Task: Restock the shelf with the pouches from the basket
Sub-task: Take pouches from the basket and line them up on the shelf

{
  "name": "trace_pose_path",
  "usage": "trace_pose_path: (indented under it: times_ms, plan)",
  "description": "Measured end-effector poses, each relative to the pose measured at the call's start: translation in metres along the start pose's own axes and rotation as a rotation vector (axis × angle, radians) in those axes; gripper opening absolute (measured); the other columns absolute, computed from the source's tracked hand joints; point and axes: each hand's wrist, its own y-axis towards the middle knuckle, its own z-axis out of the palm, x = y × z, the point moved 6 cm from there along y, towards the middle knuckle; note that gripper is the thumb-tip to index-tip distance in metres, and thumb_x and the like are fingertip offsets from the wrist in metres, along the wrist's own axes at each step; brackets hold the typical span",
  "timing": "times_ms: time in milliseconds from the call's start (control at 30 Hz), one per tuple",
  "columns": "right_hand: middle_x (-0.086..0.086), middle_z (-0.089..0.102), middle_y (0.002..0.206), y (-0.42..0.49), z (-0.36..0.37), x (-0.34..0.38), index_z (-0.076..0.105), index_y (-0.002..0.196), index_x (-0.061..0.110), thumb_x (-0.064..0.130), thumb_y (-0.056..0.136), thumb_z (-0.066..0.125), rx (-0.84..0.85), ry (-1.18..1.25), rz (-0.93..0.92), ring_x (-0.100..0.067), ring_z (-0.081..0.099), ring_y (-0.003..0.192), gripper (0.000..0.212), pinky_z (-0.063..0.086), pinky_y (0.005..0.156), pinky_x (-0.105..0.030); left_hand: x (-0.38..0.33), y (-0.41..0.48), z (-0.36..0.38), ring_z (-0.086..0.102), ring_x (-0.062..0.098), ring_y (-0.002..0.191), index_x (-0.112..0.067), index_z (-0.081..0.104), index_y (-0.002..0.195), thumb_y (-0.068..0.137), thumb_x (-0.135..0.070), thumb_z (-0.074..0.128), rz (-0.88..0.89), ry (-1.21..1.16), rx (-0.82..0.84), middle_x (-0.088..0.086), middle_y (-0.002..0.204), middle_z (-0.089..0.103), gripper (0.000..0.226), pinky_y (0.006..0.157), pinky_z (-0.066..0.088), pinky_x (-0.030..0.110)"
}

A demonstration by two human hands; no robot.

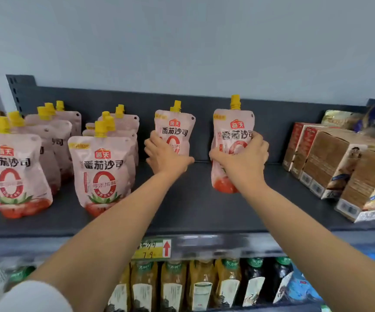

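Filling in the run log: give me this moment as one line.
left hand: grips left pouch, upright | right hand: grips right pouch, upright | shelf: stocked pouches at left

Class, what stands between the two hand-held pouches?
Nothing: in the head view only bare shelf separates the left pouch, in the left hand, from the right pouch, in the right hand.

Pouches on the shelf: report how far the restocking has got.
Done: two rows stand at left, behind the left front pouch and the middle front pouch. In hand: the left hand grips a third pouch near the back, the right hand grips a fourth pouch beside it. Left: bare shelf lies before both; the basket is out of view, so the remainder cannot be told.
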Motion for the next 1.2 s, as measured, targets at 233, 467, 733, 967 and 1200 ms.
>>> trace_pose_path:
  times_ms: [233,467,733,967,1200]
  plan:
    - [-0.005,0.034,0.133,0.02,0.036,-0.026,0.029,0.141,0.011,0.035,0.059,0.084,0.092,-0.002,0.0,-0.024,0.03,0.127,0.101,0.033,0.109,-0.047,0.028,0.028,0.04,0.027,0.032,0.133,-0.01,0.015,0.14,0.05,-0.036,0.09,-0.077,-0.022,-0.039,0.013,0.142,0.026,0.12,0.109,0.025,0.046]
    - [-0.006,0.03,0.141,0.024,0.057,-0.039,0.024,0.144,0.014,0.037,0.061,0.084,0.131,-0.01,0.023,-0.025,0.029,0.129,0.106,0.033,0.109,-0.049,0.031,0.036,0.046,0.029,0.033,0.13,-0.007,0.018,0.14,0.052,-0.031,0.09,-0.034,-0.023,-0.066,0.016,0.14,0.027,0.116,0.108,0.028,0.043]
    - [-0.007,0.03,0.139,0.019,0.06,-0.047,0.023,0.142,0.011,0.034,0.06,0.086,0.12,-0.022,0.043,-0.025,0.028,0.13,0.106,0.03,0.109,-0.044,0.03,0.024,0.041,0.018,0.033,0.14,-0.007,-0.003,0.148,0.052,-0.048,0.089,-0.024,0.122,0.035,0.017,0.152,0.013,0.139,0.113,0.021,0.044]
    - [-0.009,0.026,0.146,0.02,0.093,-0.031,0.019,0.143,0.007,0.035,0.063,0.086,0.162,0.034,0.12,-0.029,0.022,0.137,0.108,0.026,0.109,-0.05,0.025,0.002,0.012,-0.005,0.03,0.147,-0.014,-0.021,0.148,0.079,-0.015,0.073,-0.063,-0.075,0.278,0.01,0.159,-0.012,0.117,0.117,0.006,0.044]
    - [-0.01,0.032,0.14,0.008,0.157,0.002,0.025,0.137,0.007,0.035,0.061,0.086,0.164,0.142,0.158,-0.03,0.028,0.134,0.101,0.028,0.108,-0.048,0.052,-0.029,-0.016,0.01,0.023,0.147,-0.017,-0.011,0.151,0.085,0.002,0.052,-0.046,-0.231,0.407,0.006,0.16,0.004,0.093,0.119,0.018,0.044]
